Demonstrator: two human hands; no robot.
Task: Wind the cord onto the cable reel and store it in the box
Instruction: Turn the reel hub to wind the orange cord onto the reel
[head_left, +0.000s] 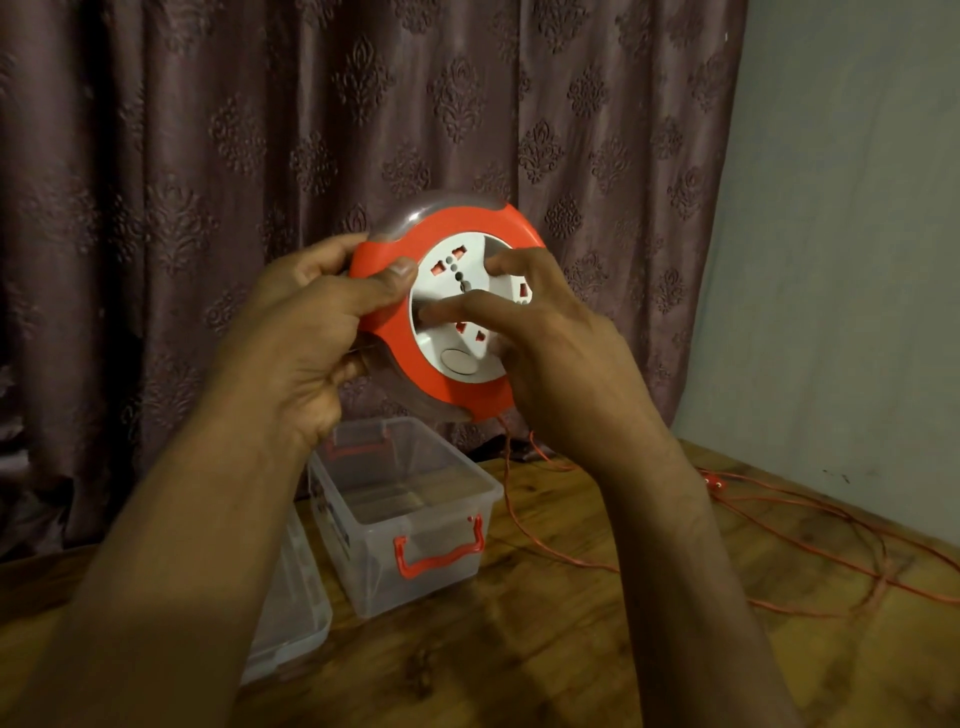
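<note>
I hold a round orange cable reel (457, 228) with a white socket face up in front of me, above the table. My left hand (311, 332) grips its left rim, thumb on the orange front. My right hand (545, 332) lies on the white centre, fingers spread over the sockets. A thin orange cord (519, 519) drops from the reel's bottom and runs loose across the table to the right, its plug (714, 480) lying near the wall. A clear plastic box (405, 519) with orange handles stands open below the reel.
The clear lid (296, 613) lies left of the box, partly behind my left arm. The wooden table (519, 649) meets a patterned brown curtain (208, 156) at the back and a pale wall (857, 260) at the right.
</note>
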